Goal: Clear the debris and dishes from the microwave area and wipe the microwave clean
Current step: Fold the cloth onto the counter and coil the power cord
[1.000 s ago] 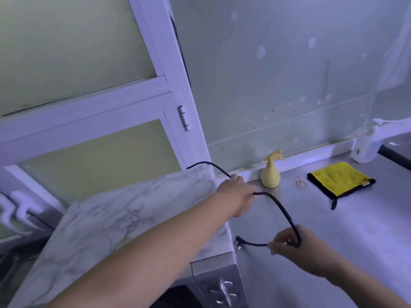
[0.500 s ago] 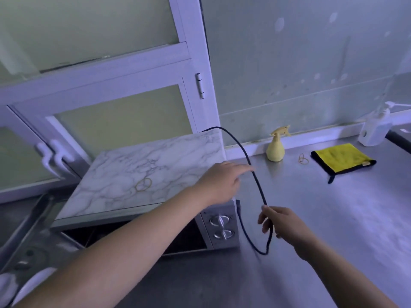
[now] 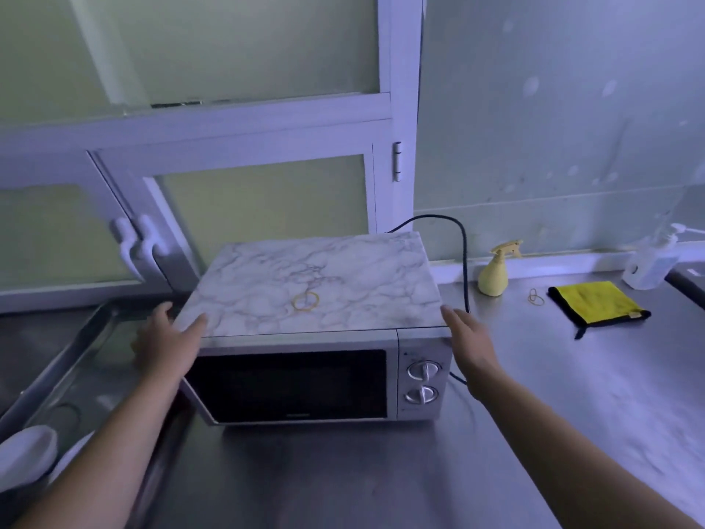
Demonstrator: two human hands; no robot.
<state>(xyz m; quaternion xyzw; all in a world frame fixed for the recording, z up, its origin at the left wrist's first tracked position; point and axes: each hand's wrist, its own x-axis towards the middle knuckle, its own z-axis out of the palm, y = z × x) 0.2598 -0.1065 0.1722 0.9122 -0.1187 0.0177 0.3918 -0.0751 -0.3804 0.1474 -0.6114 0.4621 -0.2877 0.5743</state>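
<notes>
A silver microwave (image 3: 305, 379) with a marble-patterned top stands on the steel counter, door closed. A yellow rubber band (image 3: 305, 300) lies on its top. My left hand (image 3: 164, 345) grips the front left corner, thumb on the top. My right hand (image 3: 467, 341) lies flat against the right side, fingers extended. The black power cord (image 3: 464, 261) arcs from behind the microwave down its right side. A yellow cloth with black edging (image 3: 595, 304) and a yellow spray bottle (image 3: 494, 274) sit to the right.
Another rubber band (image 3: 535, 297) lies on the counter (image 3: 572, 395) beside the cloth. A white pump bottle (image 3: 654, 261) stands at the far right against the wall. A sink (image 3: 76, 368) is on the left, with white dishes (image 3: 26, 456) at its near corner. White-framed windows behind.
Both hands have let go of the black cord, which now hangs beside the microwave. The hands moved to the microwave's left and right sides. My view dropped toward its front.
</notes>
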